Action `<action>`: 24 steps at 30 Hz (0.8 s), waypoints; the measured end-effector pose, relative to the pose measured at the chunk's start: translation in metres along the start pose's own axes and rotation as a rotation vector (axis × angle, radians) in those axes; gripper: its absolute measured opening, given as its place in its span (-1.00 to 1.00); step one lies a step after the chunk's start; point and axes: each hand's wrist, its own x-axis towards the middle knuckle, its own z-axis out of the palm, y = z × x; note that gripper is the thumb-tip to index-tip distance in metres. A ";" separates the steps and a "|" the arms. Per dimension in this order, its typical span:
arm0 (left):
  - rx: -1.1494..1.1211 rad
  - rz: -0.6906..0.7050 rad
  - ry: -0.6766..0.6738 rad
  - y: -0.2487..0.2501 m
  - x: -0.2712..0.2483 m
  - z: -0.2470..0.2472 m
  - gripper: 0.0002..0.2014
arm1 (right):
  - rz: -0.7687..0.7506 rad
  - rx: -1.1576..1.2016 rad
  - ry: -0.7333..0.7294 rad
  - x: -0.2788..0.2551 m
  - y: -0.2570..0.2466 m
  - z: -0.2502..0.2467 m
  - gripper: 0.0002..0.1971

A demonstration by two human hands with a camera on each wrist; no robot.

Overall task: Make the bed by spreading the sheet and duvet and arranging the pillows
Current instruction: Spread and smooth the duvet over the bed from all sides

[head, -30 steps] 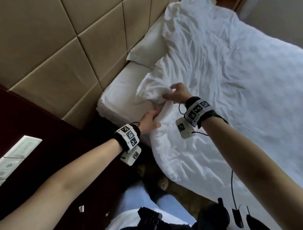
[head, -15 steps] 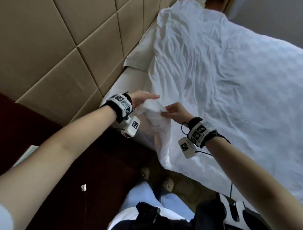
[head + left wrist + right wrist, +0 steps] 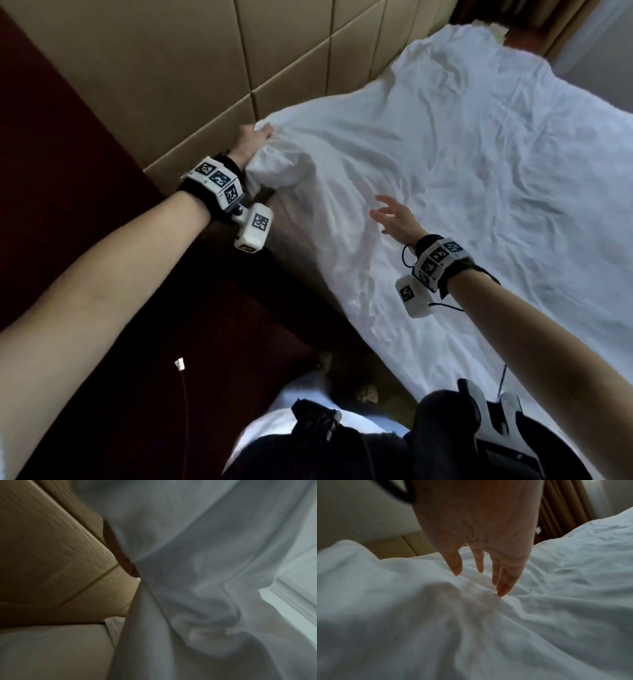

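Observation:
A crumpled white duvet (image 3: 462, 178) covers the bed up to the padded headboard. My left hand (image 3: 255, 138) grips its near corner, bunched at the headboard; in the left wrist view only duvet folds (image 3: 205, 588) and a sliver of skin show. My right hand (image 3: 394, 216) hovers with fingers spread just above the duvet's side part. In the right wrist view its straight fingers (image 3: 503, 582) reach down to the duvet (image 3: 471, 628), the longest tip about touching it. The pillows are hidden under the duvet.
The tan padded headboard (image 3: 171, 68) runs along the left. A dark wood nightstand (image 3: 102, 274) stands below my left arm, with a cable (image 3: 185, 387) hanging. My legs and shoes (image 3: 366, 390) stand on the floor by the bed's side. Curtains (image 3: 559, 513) hang at the far end.
My left hand has carried the duvet corner up to the headboard, covering the pillow and bare sheet. My right hand has let go of the corner and opened above the duvet.

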 end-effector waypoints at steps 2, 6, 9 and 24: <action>0.024 -0.027 0.059 -0.023 0.000 -0.028 -0.64 | 0.003 -0.033 -0.050 0.007 -0.014 0.017 -0.45; 0.072 -0.102 0.112 -0.081 0.011 -0.065 -0.67 | 0.006 -0.117 -0.171 0.011 -0.029 0.048 -0.39; 0.156 -0.170 0.162 -0.115 0.017 -0.069 -0.63 | 0.033 -0.208 -0.247 0.012 -0.021 0.063 -0.40; 0.456 -0.400 -0.029 -0.212 0.009 0.038 -0.62 | 0.461 0.072 0.019 0.000 0.099 0.041 -0.65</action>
